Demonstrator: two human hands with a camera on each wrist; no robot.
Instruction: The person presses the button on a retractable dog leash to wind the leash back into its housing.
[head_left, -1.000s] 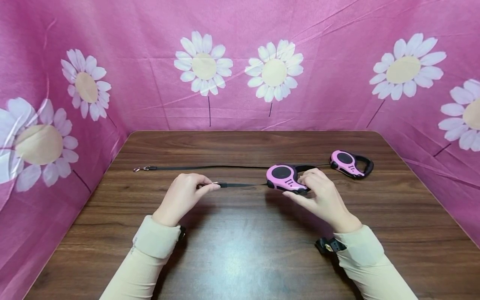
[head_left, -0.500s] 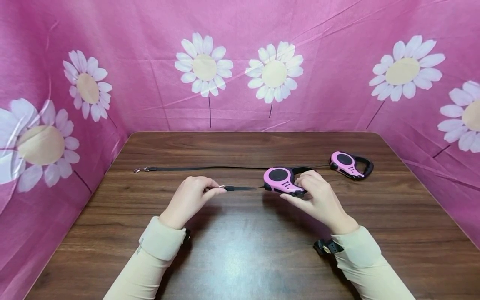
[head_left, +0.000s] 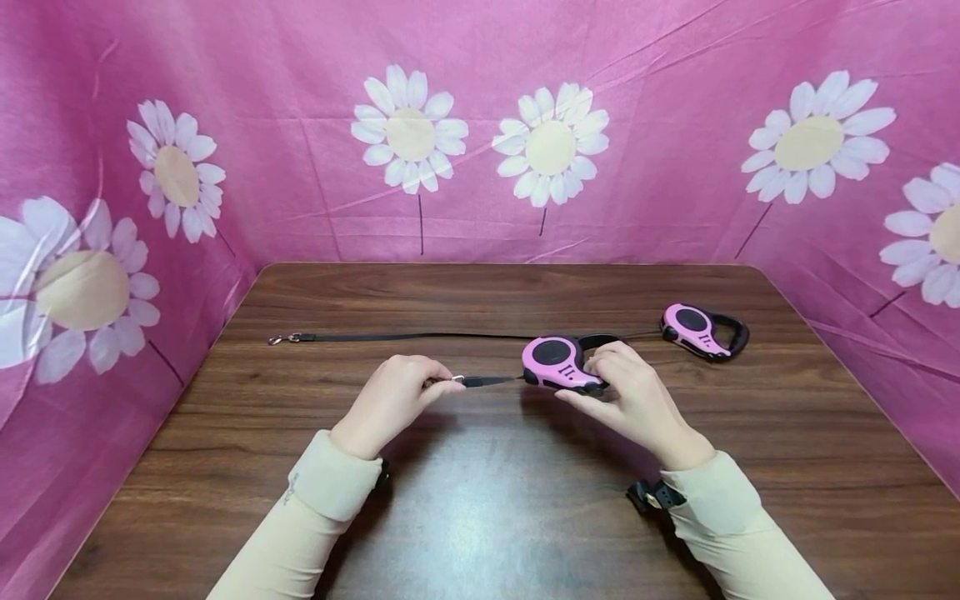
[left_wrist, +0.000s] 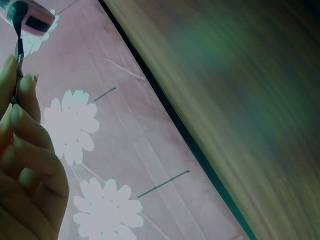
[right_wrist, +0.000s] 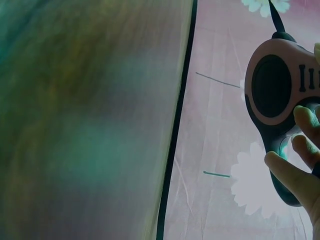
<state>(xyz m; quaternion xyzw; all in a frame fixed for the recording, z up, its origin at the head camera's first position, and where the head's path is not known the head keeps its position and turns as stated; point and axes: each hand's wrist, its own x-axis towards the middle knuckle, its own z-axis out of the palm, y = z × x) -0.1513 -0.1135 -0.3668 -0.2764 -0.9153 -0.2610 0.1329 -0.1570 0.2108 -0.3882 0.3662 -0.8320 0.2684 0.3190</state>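
Observation:
My right hand [head_left: 637, 400] grips the black handle of a pink and black retractable dog leash [head_left: 552, 358], fingers through its loop. A short stretch of black strap [head_left: 487, 381] runs out of the casing's left end. At its tip, my left hand [head_left: 393, 404] pinches the metal clip [head_left: 457, 380] between thumb and fingers. In the left wrist view the clip [left_wrist: 19, 75] sits between the fingertips, with the casing close beyond it. The right wrist view shows fingers curled through the handle [right_wrist: 282, 187] and the strap leaving the nozzle.
Behind, a second pink leash [head_left: 688, 323] lies at the right of the wooden table [head_left: 480, 517]. Its black strap [head_left: 412, 337] stretches far left to a metal clip [head_left: 283, 338]. A pink cloth with daisies [head_left: 480, 233] hangs around the table's back and sides.
My left hand has moved right with the clip, and the leash casing has shifted slightly left. The stretch of strap between them is shorter. The second leash stays put.

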